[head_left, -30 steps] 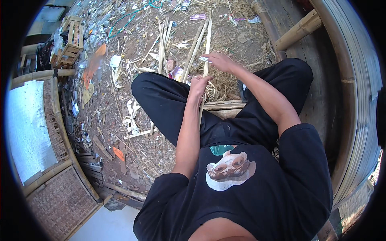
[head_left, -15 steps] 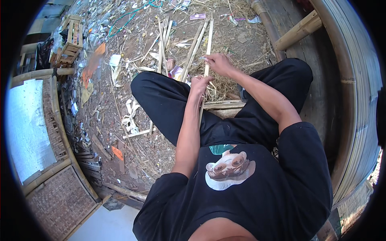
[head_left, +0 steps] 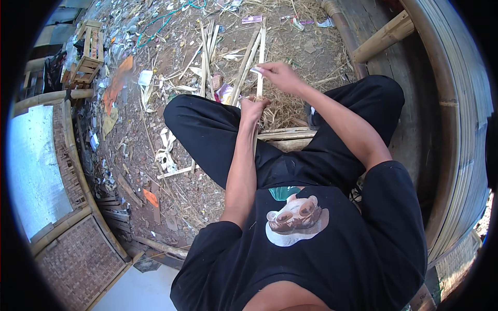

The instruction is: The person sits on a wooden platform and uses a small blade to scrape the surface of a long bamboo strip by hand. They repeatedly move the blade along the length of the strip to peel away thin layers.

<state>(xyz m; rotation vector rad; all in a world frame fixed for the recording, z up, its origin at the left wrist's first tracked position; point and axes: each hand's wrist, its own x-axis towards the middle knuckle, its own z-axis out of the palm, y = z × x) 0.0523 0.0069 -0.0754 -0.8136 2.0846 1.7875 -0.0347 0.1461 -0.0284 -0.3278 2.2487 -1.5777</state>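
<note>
A long, pale bamboo strip (head_left: pixel 261 46) runs from the littered ground up between my legs. My left hand (head_left: pixel 253 108) is closed around it near its lower part, and the strip continues back beneath my left forearm. My right hand (head_left: pixel 282 78) is farther along the strip, its fingers pinched on a small, whitish, blade-like piece (head_left: pixel 256 70) lying across the strip. Its exact kind is too small to tell. Just left of the strip, more split bamboo strips (head_left: pixel 246 67) lie or lean close together, with another group (head_left: pixel 207 57) farther left.
Fine shavings (head_left: pixel 282 111) are heaped under my hands. A wooden crate (head_left: pixel 88 54) stands at the far left, and white curled peelings (head_left: pixel 166 153) lie beside my left knee. A bamboo pole (head_left: pixel 384 37) and wooden planks border the right; woven panels (head_left: pixel 72 259) border the left.
My right hand has shifted slightly up and left, its small whitish piece now showing more clearly at the strip. My left hand has moved slightly left, still gripping the strip.
</note>
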